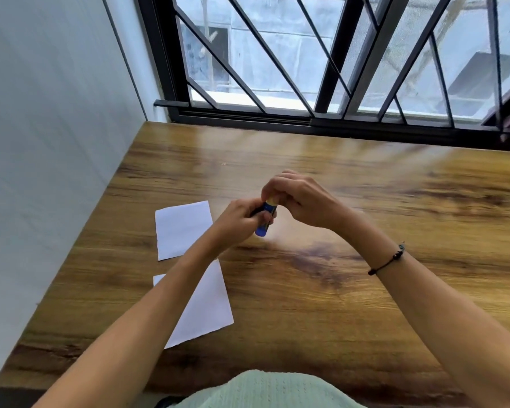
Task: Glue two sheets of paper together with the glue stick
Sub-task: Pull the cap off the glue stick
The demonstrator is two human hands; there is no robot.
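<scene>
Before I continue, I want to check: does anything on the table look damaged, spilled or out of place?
Nothing stands out. Both paper sheets lie flat and apart on the table, without visible spills. The left hand and right hand hold the glue stick.

Home room: wooden desk against barred window.

Two sheets lay flat on the worktop toward its left side, the far sheet behind the near sheet and apart from it. Both hands met above the worktop, just right of the far sheet, the left hand nearer, the right hand behind it, the glue stick between them. A window stood behind the worktop, a wall to its left.
</scene>
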